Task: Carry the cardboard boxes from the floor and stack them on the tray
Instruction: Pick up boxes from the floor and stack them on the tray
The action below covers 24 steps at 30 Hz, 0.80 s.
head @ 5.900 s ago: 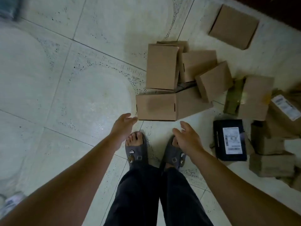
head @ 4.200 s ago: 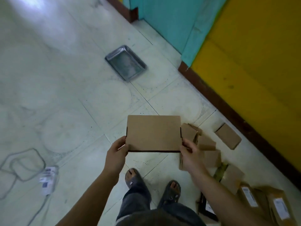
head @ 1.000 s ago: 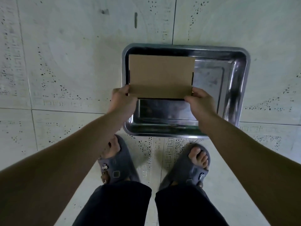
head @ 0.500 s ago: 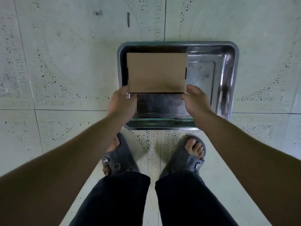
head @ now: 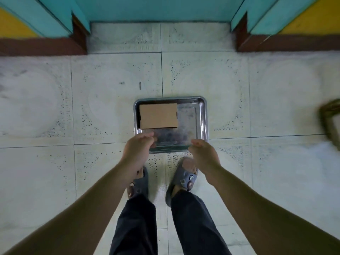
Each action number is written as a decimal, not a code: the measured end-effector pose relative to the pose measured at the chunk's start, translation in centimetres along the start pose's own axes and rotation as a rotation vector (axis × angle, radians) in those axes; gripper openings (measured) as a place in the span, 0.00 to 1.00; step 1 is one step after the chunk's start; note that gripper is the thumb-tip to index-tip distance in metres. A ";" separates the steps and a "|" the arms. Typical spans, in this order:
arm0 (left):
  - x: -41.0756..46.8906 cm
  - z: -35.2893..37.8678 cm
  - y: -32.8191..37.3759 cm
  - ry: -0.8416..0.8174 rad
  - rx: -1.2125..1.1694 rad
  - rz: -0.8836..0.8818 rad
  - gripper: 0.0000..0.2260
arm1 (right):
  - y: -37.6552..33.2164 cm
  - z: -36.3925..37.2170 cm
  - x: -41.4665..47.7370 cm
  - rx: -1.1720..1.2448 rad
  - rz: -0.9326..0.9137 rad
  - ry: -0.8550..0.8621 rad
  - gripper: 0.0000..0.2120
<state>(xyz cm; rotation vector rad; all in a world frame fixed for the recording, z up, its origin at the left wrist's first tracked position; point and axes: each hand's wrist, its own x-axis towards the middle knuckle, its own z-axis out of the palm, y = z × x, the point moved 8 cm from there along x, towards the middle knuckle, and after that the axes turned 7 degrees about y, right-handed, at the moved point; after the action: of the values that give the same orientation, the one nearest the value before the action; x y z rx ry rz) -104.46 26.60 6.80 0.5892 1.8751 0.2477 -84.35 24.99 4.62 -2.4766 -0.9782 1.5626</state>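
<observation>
A flat brown cardboard box (head: 158,115) lies in the far left part of the metal tray (head: 203,118) on the tiled floor. Neither hand touches it. My left hand (head: 138,147) hovers over the tray's near left corner with loosely curled fingers and holds nothing. My right hand (head: 203,153) hangs over the tray's near right corner, fingers also loosely curled and empty. The other boxes are out of view.
My feet in grey sandals (head: 184,178) stand just behind the tray. A teal door recess (head: 160,10) with a dark red skirting (head: 42,46) runs along the far wall. A blurred brownish object (head: 331,120) sits at the right edge.
Both hands let go of the box, which now rests in the tray. The hands drew back toward me and the view rose, taking in the wall.
</observation>
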 end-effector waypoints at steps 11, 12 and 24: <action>-20.3 -2.5 8.4 -0.206 0.041 0.322 0.09 | -0.5 -14.0 -23.2 0.259 -0.005 0.237 0.15; -21.8 -2.7 8.6 -0.217 0.052 0.325 0.08 | 0.4 -14.6 -24.7 0.311 0.018 0.264 0.12; -41.5 5.5 8.1 -0.505 0.159 0.414 0.06 | 15.8 -22.4 -43.8 0.820 0.190 0.560 0.17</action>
<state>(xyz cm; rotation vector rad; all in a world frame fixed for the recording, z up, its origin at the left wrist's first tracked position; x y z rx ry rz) -85.72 11.80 42.16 1.0455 1.2812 0.1950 -70.82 -4.83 44.57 -2.1871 0.0041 0.9065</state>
